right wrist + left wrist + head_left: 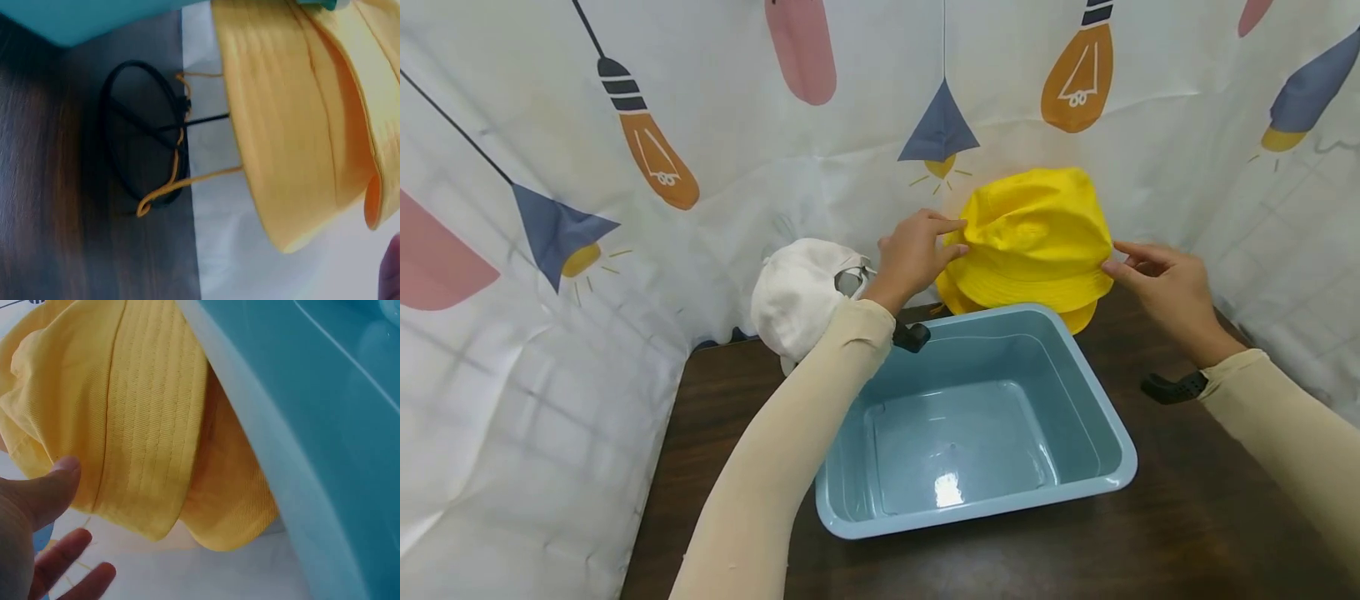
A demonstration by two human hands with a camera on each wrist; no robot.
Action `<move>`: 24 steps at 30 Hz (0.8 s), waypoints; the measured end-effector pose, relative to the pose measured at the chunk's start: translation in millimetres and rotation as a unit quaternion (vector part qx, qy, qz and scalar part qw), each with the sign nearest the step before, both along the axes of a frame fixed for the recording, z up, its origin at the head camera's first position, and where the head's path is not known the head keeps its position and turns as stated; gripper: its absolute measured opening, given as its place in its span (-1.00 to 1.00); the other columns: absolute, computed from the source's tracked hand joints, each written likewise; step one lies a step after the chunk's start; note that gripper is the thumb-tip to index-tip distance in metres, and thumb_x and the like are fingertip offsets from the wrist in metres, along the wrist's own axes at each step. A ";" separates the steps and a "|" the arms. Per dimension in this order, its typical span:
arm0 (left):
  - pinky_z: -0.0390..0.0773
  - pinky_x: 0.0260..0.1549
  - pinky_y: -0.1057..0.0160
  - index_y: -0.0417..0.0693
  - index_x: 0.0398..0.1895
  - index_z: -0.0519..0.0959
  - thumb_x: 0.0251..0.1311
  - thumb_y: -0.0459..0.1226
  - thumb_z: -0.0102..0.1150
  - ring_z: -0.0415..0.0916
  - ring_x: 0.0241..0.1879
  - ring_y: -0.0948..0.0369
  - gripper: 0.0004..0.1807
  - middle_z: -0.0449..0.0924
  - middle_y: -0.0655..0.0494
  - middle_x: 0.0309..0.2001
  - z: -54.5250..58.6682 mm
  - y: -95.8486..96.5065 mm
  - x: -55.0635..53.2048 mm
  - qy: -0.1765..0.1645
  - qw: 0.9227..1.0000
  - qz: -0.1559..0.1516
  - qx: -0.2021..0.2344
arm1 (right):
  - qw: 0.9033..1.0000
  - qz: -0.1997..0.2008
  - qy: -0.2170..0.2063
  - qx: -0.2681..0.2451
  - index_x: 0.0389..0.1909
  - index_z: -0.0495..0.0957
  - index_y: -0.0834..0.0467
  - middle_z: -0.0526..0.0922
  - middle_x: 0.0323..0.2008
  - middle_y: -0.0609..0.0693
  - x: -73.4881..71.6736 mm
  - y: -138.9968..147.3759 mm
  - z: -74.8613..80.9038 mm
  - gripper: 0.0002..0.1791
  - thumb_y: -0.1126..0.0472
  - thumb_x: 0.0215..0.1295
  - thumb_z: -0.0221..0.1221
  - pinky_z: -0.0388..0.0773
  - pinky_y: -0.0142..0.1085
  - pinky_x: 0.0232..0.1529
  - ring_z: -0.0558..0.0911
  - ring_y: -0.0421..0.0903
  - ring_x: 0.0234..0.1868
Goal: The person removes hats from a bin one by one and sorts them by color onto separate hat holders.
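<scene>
A yellow hat (1026, 237) with a stitched brim sits over a second yellow hat (1078, 317), of which mostly the lower brim shows. My left hand (917, 250) touches the upper hat's left side with thumb and forefinger extended. In the left wrist view, the thumb (62, 478) lies against the cloth while the other fingers stay spread apart from it. At the hat's right edge is my right hand (1172, 287), its thumb and forefinger reaching to the brim. Only one blurred fingertip (390, 269) shows in the right wrist view. Beneath the hats is a black wire stand (147, 131) with an orange cord.
A blue-grey plastic basin (955, 433) stands in front of the hats on the dark wooden table (722, 433). Left of my left hand is a white cap (797, 300). A white curtain (715, 100) printed with lamps hangs behind and at both sides.
</scene>
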State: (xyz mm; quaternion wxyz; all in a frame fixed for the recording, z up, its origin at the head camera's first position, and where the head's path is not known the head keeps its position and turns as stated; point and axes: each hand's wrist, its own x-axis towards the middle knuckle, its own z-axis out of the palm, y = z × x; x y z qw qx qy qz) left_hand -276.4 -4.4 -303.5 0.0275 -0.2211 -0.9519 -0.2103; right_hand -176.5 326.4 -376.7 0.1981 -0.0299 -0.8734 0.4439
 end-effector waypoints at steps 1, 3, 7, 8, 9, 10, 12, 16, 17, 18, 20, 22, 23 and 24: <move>0.43 0.10 -0.14 0.45 0.42 0.45 0.31 0.12 0.26 0.45 0.28 0.21 -0.40 0.50 0.27 0.32 0.3 -0.1 -0.7 -0.003 1.000 0.006 0.002 | 1.000 -0.001 -0.012 0.006 0.29 0.61 0.01 0.60 -0.29 -0.33 1.0 2.0 -0.1 -0.43 -0.09 0.30 0.37 0.43 -0.55 -0.37 0.53 -0.24 -0.29; 0.45 0.11 -0.13 0.43 0.48 0.38 0.27 0.15 0.29 0.44 0.31 0.19 -0.31 0.48 0.24 0.36 0.2 -0.3 -2.2 -0.014 1.000 0.015 0.003 | 0.999 0.001 -0.039 0.021 0.31 0.59 0.03 0.59 -0.30 -0.37 1.7 5.2 -0.8 -0.38 -0.15 0.29 0.35 0.43 -0.52 -0.37 0.53 -0.26 -0.29; 0.48 0.15 -0.08 0.38 0.55 0.27 0.19 0.21 0.34 0.40 0.34 0.16 -0.14 0.42 0.19 0.39 -1.8 0.8 -5.2 -0.046 0.999 0.010 0.003 | 0.997 0.007 -0.066 0.045 0.36 0.55 0.01 0.59 -0.23 -0.29 -0.6 6.7 -3.6 -0.30 -0.21 0.26 0.36 0.45 -0.52 -0.36 0.52 -0.29 -0.27; 0.47 0.17 -0.07 0.38 0.56 0.25 0.17 0.23 0.35 0.38 0.33 0.16 -0.11 0.40 0.19 0.40 -2.6 1.4 -6.0 -0.055 0.998 0.006 0.004 | 0.996 0.009 -0.068 0.050 0.37 0.53 0.01 0.57 -0.20 -0.24 -1.7 6.3 -4.8 -0.28 -0.21 0.25 0.37 0.43 -0.52 -0.35 0.51 -0.29 -0.26; 0.46 0.17 -0.08 0.38 0.57 0.23 0.15 0.23 0.36 0.38 0.33 0.16 -0.08 0.39 0.19 0.40 -3.4 2.2 -6.8 -0.062 0.998 0.001 0.007 | 0.996 0.008 -0.066 0.052 0.38 0.53 0.02 0.56 -0.18 -0.18 -2.7 5.3 -5.8 -0.27 -0.20 0.24 0.38 0.43 -0.52 -0.35 0.51 -0.28 -0.26; 0.46 0.18 -0.08 0.37 0.58 0.21 0.14 0.24 0.37 0.37 0.32 0.16 -0.05 0.37 0.19 0.41 -4.0 3.1 -7.7 -0.068 0.998 -0.003 0.007 | 0.996 0.007 -0.063 0.056 0.37 0.53 0.02 0.55 -0.16 -0.14 -3.6 4.4 -7.0 -0.26 -0.21 0.23 0.39 0.43 -0.52 -0.34 0.50 -0.27 -0.25; 0.43 0.18 -0.12 0.37 0.59 0.18 0.12 0.24 0.39 0.35 0.32 0.16 -0.02 0.35 0.18 0.41 -5.2 5.3 -9.2 -0.077 0.997 -0.009 0.008 | 0.997 0.004 -0.052 0.063 0.34 0.56 0.05 0.54 -0.15 -0.08 -5.3 2.5 -9.5 -0.27 -0.19 0.21 0.41 0.41 -0.53 -0.35 0.49 -0.25 -0.26; 0.38 0.21 -0.23 0.37 0.56 0.26 0.13 0.22 0.40 0.34 0.33 0.17 -0.08 0.36 0.20 0.40 -5.9 10.8 -10.7 -0.070 0.997 -0.009 0.012 | 0.998 -0.001 -0.016 0.064 0.21 0.66 0.11 0.55 -0.21 -0.09 -6.6 -1.4 -11.7 -0.36 -0.14 0.18 0.45 0.40 -0.54 -0.35 0.48 -0.24 -0.29; 0.38 0.21 -0.24 0.36 0.54 0.30 0.14 0.21 0.39 0.35 0.32 0.17 -0.12 0.38 0.20 0.39 -6.1 12.3 -10.8 -0.066 0.998 -0.008 0.014 | 0.998 -0.001 -0.003 0.063 0.17 0.69 0.13 0.56 -0.23 -0.12 -7.3 -2.2 -12.1 -0.40 -0.12 0.18 0.46 0.40 -0.54 -0.35 0.49 -0.25 -0.29; 0.38 0.21 -0.26 0.36 0.52 0.34 0.14 0.21 0.38 0.36 0.32 0.17 -0.15 0.40 0.21 0.37 -6.0 13.6 -11.0 -0.063 0.998 -0.007 0.015 | 0.998 -0.003 0.009 0.066 0.11 0.72 0.14 0.56 -0.25 -0.15 -8.0 -3.1 -11.8 -0.44 -0.10 0.18 0.46 0.40 -0.54 -0.36 0.49 -0.26 -0.31; 0.37 0.21 -0.27 0.34 0.47 0.41 0.14 0.22 0.37 0.37 0.32 0.18 -0.20 0.42 0.23 0.36 -5.3 15.9 -11.8 -0.060 0.998 -0.007 0.018 | 0.997 -0.003 0.033 0.068 0.01 0.77 0.16 0.56 -0.28 -0.21 -9.8 -5.0 -10.9 -0.54 -0.05 0.18 0.47 0.39 -0.55 -0.37 0.48 -0.29 -0.33; 0.37 0.20 -0.24 0.30 0.46 0.44 0.12 0.25 0.36 0.37 0.32 0.21 -0.19 0.41 0.25 0.36 -3.3 17.7 -13.1 -0.058 0.998 -0.006 0.019 | 0.996 -0.006 0.052 0.070 -0.09 0.80 0.18 0.56 -0.30 -0.27 -11.8 -6.6 -9.5 -0.61 -0.02 0.19 0.47 0.38 -0.55 -0.40 0.48 -0.30 -0.35; 0.37 0.20 -0.24 0.29 0.46 0.44 0.09 0.28 0.36 0.37 0.32 0.22 -0.16 0.41 0.26 0.36 -1.7 18.5 -13.9 -0.055 0.998 -0.006 0.020 | 0.995 -0.008 0.060 0.074 -0.13 0.81 0.18 0.56 -0.31 -0.27 -12.9 -7.4 -8.7 -0.63 -0.01 0.19 0.47 0.37 -0.54 -0.41 0.47 -0.30 -0.37; 0.36 0.19 -0.23 0.29 0.47 0.42 0.07 0.30 0.37 0.36 0.33 0.23 -0.13 0.40 0.26 0.37 0.5 19.4 -14.7 -0.052 0.998 -0.008 0.020 | 0.995 -0.010 0.066 0.077 -0.16 0.81 0.20 0.55 -0.33 -0.27 -13.3 -8.1 -7.5 -0.65 0.00 0.19 0.47 0.36 -0.54 -0.43 0.46 -0.30 -0.38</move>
